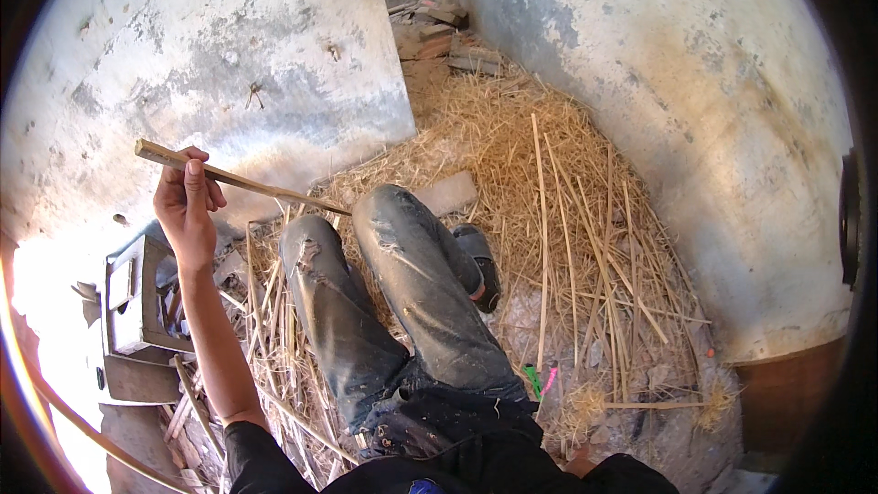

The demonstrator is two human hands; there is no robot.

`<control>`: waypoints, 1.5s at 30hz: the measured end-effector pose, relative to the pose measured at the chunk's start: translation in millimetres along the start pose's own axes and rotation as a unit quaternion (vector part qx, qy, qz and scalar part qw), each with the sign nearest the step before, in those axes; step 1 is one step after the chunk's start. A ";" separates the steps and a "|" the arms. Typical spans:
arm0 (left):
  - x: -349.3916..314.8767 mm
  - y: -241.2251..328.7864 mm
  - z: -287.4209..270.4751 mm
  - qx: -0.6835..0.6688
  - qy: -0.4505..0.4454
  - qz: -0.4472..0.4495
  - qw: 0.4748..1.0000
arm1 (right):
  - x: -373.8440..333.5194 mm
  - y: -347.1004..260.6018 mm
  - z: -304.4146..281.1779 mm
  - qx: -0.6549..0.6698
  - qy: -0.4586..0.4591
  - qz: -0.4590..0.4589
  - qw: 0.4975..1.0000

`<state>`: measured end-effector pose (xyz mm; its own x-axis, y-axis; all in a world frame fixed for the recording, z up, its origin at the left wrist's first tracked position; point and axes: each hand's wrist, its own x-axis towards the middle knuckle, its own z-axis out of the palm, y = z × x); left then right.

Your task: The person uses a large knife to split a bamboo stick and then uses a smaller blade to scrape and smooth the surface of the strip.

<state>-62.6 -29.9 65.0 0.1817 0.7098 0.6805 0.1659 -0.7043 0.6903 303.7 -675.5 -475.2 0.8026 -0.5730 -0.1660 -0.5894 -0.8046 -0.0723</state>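
My left hand is raised at the left and grips a long split strip of bamboo or wood near its thicker end, thumb pressed against it. The strip slants down to the right, and its thin far end reaches my knee. My right arm shows only as a black sleeve and a sliver of skin at the lower edge; the right hand itself is hidden. My legs are bent, in worn, dusty trousers.
Several long thin strips lie on straw to the right, and more sticks to the left. A boxy grey object stands far left. Peeling walls enclose the corner, with bricks at the back.
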 end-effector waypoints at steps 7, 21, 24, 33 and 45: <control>6.1 0.6 8.8 -0.027 -0.030 0.004 0.999 | -2.3 -4.2 8.3 0.009 -0.005 -0.001 1.000; 15.9 0.7 26.0 -0.043 -0.019 0.011 0.999 | 7.7 -13.0 -2.3 -0.005 -0.007 -0.012 1.000; 15.8 1.8 30.6 -0.046 -0.018 0.008 0.999 | 10.9 -10.2 -5.0 -0.003 -0.007 -0.008 1.000; 16.8 3.8 32.0 -0.043 -0.036 0.013 0.998 | 20.3 -3.3 -10.1 -0.007 -0.002 0.007 1.000; 15.9 3.4 49.2 -0.045 -0.066 -0.008 0.997 | 30.4 3.8 -8.2 0.006 -0.007 0.023 1.000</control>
<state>-11.5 -21.6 66.1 0.3067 0.7085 0.6356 0.0829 -0.6851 0.7237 326.7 -697.3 -472.4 0.7737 -0.6063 -0.1837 -0.6262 -0.7759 -0.0769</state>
